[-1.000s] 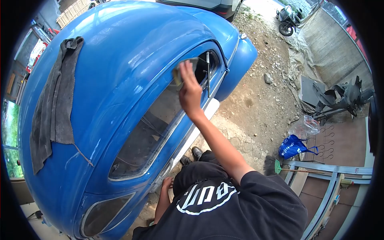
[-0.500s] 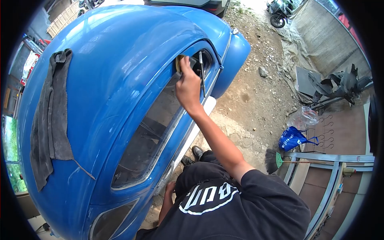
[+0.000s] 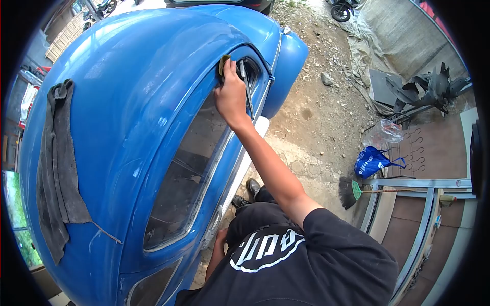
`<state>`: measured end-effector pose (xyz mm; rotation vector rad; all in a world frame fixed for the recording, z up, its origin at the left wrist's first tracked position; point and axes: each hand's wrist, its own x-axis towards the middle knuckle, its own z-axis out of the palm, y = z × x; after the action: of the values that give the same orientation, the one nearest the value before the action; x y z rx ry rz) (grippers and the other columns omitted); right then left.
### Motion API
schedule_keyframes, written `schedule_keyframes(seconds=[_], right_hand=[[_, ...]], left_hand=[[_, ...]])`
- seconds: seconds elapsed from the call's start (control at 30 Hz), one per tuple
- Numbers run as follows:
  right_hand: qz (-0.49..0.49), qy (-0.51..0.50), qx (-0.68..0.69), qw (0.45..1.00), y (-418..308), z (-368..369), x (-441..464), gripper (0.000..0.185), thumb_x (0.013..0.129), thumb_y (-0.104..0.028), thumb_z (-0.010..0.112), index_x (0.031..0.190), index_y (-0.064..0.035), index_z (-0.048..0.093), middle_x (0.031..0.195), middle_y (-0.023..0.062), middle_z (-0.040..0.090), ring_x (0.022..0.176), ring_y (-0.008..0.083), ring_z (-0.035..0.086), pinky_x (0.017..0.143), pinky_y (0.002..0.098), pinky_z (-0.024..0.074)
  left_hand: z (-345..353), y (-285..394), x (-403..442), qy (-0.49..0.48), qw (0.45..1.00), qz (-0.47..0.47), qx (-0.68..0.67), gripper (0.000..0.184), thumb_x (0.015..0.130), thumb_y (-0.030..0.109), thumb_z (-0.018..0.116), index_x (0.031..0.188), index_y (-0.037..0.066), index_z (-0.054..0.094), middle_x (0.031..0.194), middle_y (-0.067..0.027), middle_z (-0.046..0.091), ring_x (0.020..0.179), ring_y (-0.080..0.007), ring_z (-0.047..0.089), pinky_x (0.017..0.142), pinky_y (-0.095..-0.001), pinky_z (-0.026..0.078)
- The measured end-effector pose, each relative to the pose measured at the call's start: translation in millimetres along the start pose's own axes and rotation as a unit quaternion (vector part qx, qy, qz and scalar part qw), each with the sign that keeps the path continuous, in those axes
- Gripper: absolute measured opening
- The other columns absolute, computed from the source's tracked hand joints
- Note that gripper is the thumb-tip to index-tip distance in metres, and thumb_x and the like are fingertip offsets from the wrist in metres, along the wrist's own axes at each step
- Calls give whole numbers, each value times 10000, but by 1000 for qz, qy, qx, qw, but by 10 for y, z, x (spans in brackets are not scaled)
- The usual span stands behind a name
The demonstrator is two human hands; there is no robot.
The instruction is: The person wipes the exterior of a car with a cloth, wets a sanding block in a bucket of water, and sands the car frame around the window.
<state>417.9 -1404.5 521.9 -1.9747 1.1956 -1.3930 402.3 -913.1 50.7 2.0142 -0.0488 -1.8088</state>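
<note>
Pad (image 3: 223,63) under the right hand at the top of the window frame

The right hand (image 3: 231,97) grips the pad with fingers stretched along it, so only a yellowish edge shows past the fingertips. It sits at the upper front part of the frame around the side window (image 3: 186,171) of a blue car (image 3: 153,71), and seems to rest on the paint, though the fingers hide the contact. The pad looks light and a little flexible, more soft than brittle; a flat hold with the fingers spread behind it probably suits it best. How slippery it is I cannot tell.

The left hand (image 3: 221,236) hangs low beside the door, partly hidden by the shirt; whether it is open or closed does not show.

Edges lie close on the forward side: a slanted dark bar (image 3: 247,91) stands just beside the fingers. The raised seam above the frame curves backward, and the glass, likely the fragile part, lies below the wrist. A limp grey cloth (image 3: 58,168) drapes over the roof, well apart from the pad. The arm's widest room is outward, over the stony ground (image 3: 301,122).
</note>
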Motion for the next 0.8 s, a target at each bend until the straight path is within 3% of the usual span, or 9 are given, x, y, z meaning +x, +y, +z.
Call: schedule_keyframes(seconds=[0.17,0.27,0.37,0.4,0.53,0.63,0.67,0.7,0.8], right_hand=[[-13,-120,24,992,-198,-239,-361,669,749,143,460,1417,118,436,1431,379,416,1248,470,526,1081,439,447],[-120,-67,-23,990,-90,-155,-451,700,750,160,453,1446,89,416,1441,371,416,1159,484,589,1006,452,508],[-5,-113,-35,993,38,-214,36,680,753,161,459,1428,87,436,1443,360,430,1209,470,563,993,445,519],[20,-161,-49,986,9,-276,87,662,775,120,518,1430,41,454,1460,319,451,1329,417,499,1031,432,516],[-141,-234,3,962,158,-771,40,693,743,141,510,1407,-56,538,1450,194,524,1300,347,543,1036,415,506],[-161,-148,-3,976,699,-901,584,660,775,142,517,1399,-69,557,1456,186,520,1316,319,541,1048,408,501],[-173,-145,22,974,914,-807,714,660,764,137,539,1391,-67,572,1441,184,537,1319,331,539,1046,410,506],[-209,-165,42,963,1030,-735,705,609,793,91,541,1382,-62,578,1432,182,548,1324,334,536,1055,411,498],[-277,-179,99,939,1116,-422,564,504,852,-11,551,1352,-52,601,1405,169,577,1325,338,542,1075,427,482]], left_hand=[[36,-107,347,3,1000,-22,-5,335,884,304,601,1151,124,696,1017,-70,702,908,-262,667,788,-494,547],[48,-86,337,3,998,-53,15,336,883,303,601,1149,121,697,1018,-71,702,924,-254,666,784,-490,548],[147,171,278,15,996,-90,15,341,882,301,601,1148,112,702,1022,-78,705,933,-245,666,782,-474,551],[148,307,266,21,995,-98,11,343,881,300,602,1147,109,703,1023,-81,705,936,-242,667,782,-469,551],[372,630,295,46,996,-23,70,362,875,311,605,1125,79,726,1102,-133,708,1035,-245,663,842,-426,536],[554,673,485,73,993,-20,87,390,871,343,607,1121,73,737,1213,-166,693,1160,-290,646,946,-412,497],[663,716,514,125,948,96,275,396,879,361,603,1127,85,741,1207,-148,699,1145,-296,654,970,-398,480],[775,745,469,141,927,172,303,389,893,369,595,1124,95,746,1171,-134,715,1109,-270,669,945,-388,490],[1071,1372,-41,109,992,56,6,378,896,360,618,1122,84,745,1064,-110,737,1017,-244,689,904,-382,502]])
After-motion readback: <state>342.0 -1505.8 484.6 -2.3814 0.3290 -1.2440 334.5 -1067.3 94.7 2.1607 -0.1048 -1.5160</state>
